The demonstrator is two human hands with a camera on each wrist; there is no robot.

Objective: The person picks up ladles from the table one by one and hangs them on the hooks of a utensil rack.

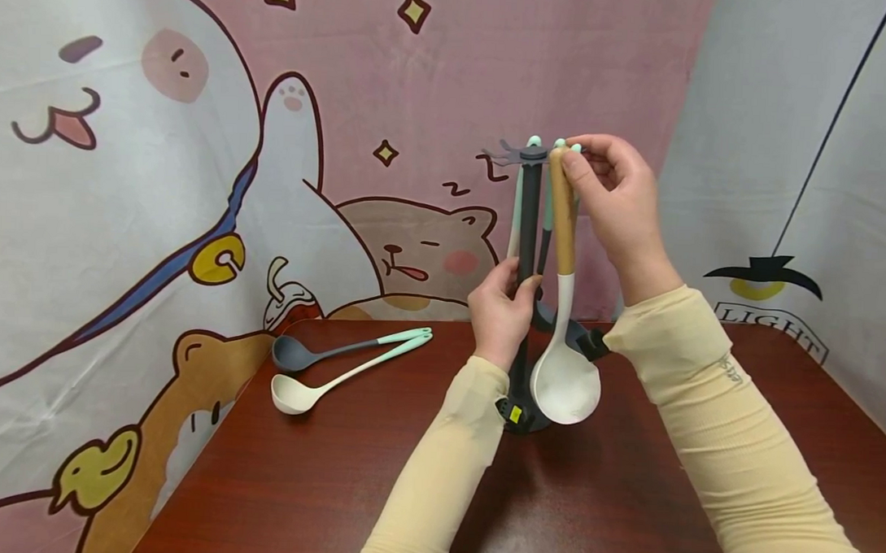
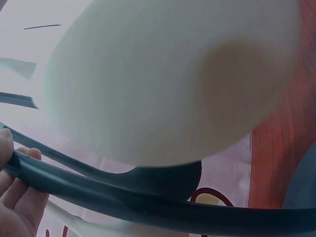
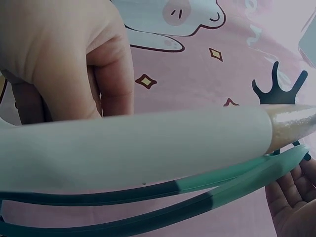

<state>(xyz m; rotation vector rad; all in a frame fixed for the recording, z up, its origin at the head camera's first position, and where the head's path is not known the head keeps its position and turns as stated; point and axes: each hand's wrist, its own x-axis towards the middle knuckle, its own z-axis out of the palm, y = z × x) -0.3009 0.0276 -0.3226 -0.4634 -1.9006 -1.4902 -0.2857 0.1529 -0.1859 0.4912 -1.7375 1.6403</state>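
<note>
My left hand (image 1: 503, 313) grips the dark post (image 1: 530, 218) of a utensil stand partway up. At the stand's top, my right hand (image 1: 623, 203) pinches the upper end of a ladle's wooden handle (image 1: 562, 224), right beside the hooks (image 1: 507, 154). The ladle's white bowl (image 1: 567, 387) hangs low in front of the stand and fills much of the left wrist view. Other utensils with mint handles (image 2: 17, 66) hang from the stand; two of their dark shafts (image 3: 173, 215) run below the white shaft (image 3: 133, 153) in the right wrist view.
At the left of the brown table (image 1: 318, 484) lie a dark ladle (image 1: 294, 354) and a white ladle (image 1: 295, 395), both with mint handles. The stand's round base (image 1: 527, 423) rests on the table. A printed cloth (image 1: 582, 62) hangs behind.
</note>
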